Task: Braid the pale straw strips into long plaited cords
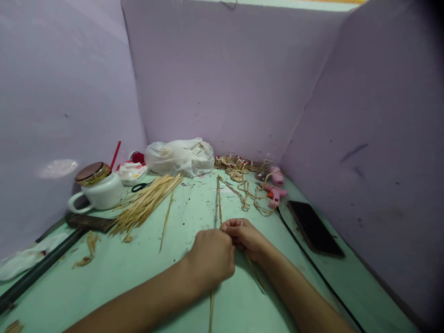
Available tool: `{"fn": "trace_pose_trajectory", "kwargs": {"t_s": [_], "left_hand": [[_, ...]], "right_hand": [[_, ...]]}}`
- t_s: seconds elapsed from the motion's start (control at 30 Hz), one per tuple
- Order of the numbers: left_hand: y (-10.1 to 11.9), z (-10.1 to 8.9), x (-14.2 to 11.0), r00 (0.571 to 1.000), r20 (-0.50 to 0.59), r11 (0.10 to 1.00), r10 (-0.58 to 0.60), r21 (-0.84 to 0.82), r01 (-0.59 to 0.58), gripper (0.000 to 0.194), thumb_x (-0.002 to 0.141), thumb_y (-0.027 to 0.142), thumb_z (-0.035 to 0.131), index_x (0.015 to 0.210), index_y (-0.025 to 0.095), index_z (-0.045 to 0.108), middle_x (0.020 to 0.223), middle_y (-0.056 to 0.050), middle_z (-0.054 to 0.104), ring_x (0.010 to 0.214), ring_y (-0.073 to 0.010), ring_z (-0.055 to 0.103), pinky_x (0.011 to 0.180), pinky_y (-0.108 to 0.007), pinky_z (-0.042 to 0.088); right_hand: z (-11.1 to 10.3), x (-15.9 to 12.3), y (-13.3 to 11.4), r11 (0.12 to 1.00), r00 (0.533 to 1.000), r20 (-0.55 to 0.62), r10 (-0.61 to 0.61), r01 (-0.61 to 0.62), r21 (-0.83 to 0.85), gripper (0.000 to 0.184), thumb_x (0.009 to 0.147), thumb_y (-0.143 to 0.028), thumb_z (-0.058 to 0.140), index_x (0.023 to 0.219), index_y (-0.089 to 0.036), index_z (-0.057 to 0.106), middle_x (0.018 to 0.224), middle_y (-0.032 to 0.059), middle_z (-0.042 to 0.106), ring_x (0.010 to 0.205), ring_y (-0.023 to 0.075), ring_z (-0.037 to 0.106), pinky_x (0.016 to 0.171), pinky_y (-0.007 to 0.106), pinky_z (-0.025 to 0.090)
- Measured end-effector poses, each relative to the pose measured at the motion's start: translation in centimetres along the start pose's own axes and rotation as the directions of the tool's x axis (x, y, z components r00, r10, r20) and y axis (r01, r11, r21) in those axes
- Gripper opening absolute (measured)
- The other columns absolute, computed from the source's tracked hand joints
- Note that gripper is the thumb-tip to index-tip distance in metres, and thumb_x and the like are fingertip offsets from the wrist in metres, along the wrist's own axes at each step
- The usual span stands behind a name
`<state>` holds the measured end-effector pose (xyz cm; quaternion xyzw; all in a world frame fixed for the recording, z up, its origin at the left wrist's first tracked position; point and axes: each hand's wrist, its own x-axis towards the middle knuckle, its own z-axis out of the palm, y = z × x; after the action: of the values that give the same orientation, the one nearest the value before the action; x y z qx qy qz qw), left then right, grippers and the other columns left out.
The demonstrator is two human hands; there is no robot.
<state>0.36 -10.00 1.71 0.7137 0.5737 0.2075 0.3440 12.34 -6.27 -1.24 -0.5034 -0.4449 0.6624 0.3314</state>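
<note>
A thin braided straw cord (219, 199) runs away from my hands over the table, then bends and lies in loose loops toward the right. My left hand (213, 256) is a closed fist at the cord's near end, its back toward me, with a loose straw strand (211, 311) hanging out below. Close against it, my right hand (247, 237) pinches the cord between thumb and fingers. More unbraided strands (255, 273) come out under the right hand and lie on the table. The exact grip of the left fingers is hidden.
Left: a straw bundle (149, 203), scissors (140, 186), a hammer (45, 254), a white mug (104, 192) with a lidded jar on top. Back: a white plastic bag (182, 157), woven straw pieces (236, 173). Right: a pink glue gun (275, 193) with black cable, a phone (314, 226).
</note>
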Motion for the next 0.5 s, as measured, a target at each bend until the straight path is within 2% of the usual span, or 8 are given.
{"fn": "trace_pose_trajectory", "kwargs": {"t_s": [0.07, 0.1, 0.13, 0.2, 0.27, 0.33, 0.43, 0.5], "left_hand": [[-0.1, -1.5, 0.9, 0.984, -0.179, 0.997, 0.0, 0.079, 0.015, 0.021, 0.067, 0.031, 0.052, 0.053, 0.015, 0.054, 0.059, -0.008, 0.055, 0.071, -0.0202, 0.054, 0.064, -0.027, 0.036], [-0.3, -2.2, 1.4, 0.968, -0.246, 0.999, -0.039, 0.027, 0.047, 0.022, 0.069, 0.03, 0.05, 0.055, 0.014, 0.054, 0.058, -0.006, 0.055, 0.064, -0.0166, 0.054, 0.059, -0.025, 0.035], [-0.5, -2.6, 1.9, 0.968, -0.224, 0.992, -0.116, -0.081, 0.1, 0.019, 0.069, 0.028, 0.049, 0.058, 0.014, 0.056, 0.058, -0.004, 0.056, 0.056, -0.0129, 0.052, 0.053, -0.023, 0.034], [-1.1, -2.7, 2.7, 0.965, 0.037, 0.903, -0.26, -0.344, 0.256, 0.012, 0.068, 0.022, 0.05, 0.067, 0.013, 0.057, 0.058, -0.002, 0.056, 0.04, -0.0082, 0.045, 0.041, -0.021, 0.029], [-1.7, -2.0, 3.2, 0.916, 0.294, 0.772, -0.274, -0.5, 0.392, 0.011, 0.068, 0.019, 0.049, 0.067, 0.011, 0.057, 0.055, -0.002, 0.056, 0.035, -0.0064, 0.042, 0.035, -0.019, 0.025], [-2.2, -1.4, 3.5, 0.881, 0.406, 0.683, -0.244, -0.573, 0.453, 0.012, 0.07, 0.015, 0.047, 0.063, 0.009, 0.055, 0.052, -0.003, 0.055, 0.034, -0.0056, 0.043, 0.033, -0.017, 0.025], [-2.8, -1.3, 3.8, 0.852, 0.482, 0.606, -0.205, -0.621, 0.497, 0.016, 0.073, 0.01, 0.043, 0.062, 0.006, 0.055, 0.052, -0.005, 0.057, 0.036, -0.0052, 0.047, 0.034, -0.014, 0.031], [-3.2, -1.8, 4.1, 0.802, 0.58, 0.541, -0.143, -0.633, 0.554, 0.02, 0.076, 0.01, 0.04, 0.068, 0.004, 0.057, 0.058, -0.008, 0.06, 0.039, -0.0059, 0.051, 0.035, -0.013, 0.035]], "right_hand": [[-0.4, 0.2, 0.2, 1.0, 0.999, 0.039, -0.031, 0.031, 0.008, 0.013, 0.052, -0.02, 0.06, 0.055, -0.014, 0.05, 0.038, -0.007, 0.041, 0.034, 0.0027, 0.027, 0.039, 0.02, 0.015], [-0.6, 0.4, 0.2, 0.999, 0.997, 0.06, -0.039, 0.038, 0.011, 0.013, 0.052, -0.021, 0.061, 0.054, -0.013, 0.05, 0.039, -0.006, 0.043, 0.035, 0.0031, 0.03, 0.039, 0.019, 0.018], [-0.7, 0.4, 0.3, 0.999, 0.996, 0.083, -0.045, 0.044, 0.014, 0.013, 0.052, -0.021, 0.061, 0.054, -0.013, 0.051, 0.041, -0.0048, 0.045, 0.036, 0.0036, 0.033, 0.04, 0.019, 0.02], [-0.7, 0.5, 0.4, 0.998, 0.992, 0.117, -0.056, 0.053, 0.027, 0.014, 0.053, -0.022, 0.061, 0.053, -0.012, 0.051, 0.044, -0.003, 0.049, 0.039, 0.0046, 0.038, 0.043, 0.019, 0.024], [-0.8, 0.6, 0.4, 0.997, 0.987, 0.143, -0.071, 0.064, 0.048, 0.015, 0.053, -0.022, 0.062, 0.053, -0.013, 0.051, 0.045, -0.0022, 0.051, 0.041, 0.0062, 0.043, 0.046, 0.02, 0.029], [-0.8, 0.6, 0.4, 0.996, 0.982, 0.174, -0.076, 0.067, 0.057, 0.015, 0.052, -0.022, 0.062, 0.056, -0.013, 0.051, 0.046, -0.0012, 0.053, 0.044, 0.0084, 0.047, 0.048, 0.021, 0.032], [-1.0, 0.6, 0.3, 0.996, 0.975, 0.203, -0.091, 0.084, 0.043, 0.015, 0.054, -0.023, 0.062, 0.057, -0.013, 0.051, 0.048, 0.0004, 0.055, 0.047, 0.0102, 0.05, 0.05, 0.022, 0.034], [-1.1, 0.6, 0.2, 0.993, 0.972, 0.202, -0.118, 0.109, 0.054, 0.015, 0.054, -0.022, 0.063, 0.056, -0.013, 0.051, 0.048, 0.0005, 0.056, 0.048, 0.0103, 0.051, 0.052, 0.022, 0.034]]}}
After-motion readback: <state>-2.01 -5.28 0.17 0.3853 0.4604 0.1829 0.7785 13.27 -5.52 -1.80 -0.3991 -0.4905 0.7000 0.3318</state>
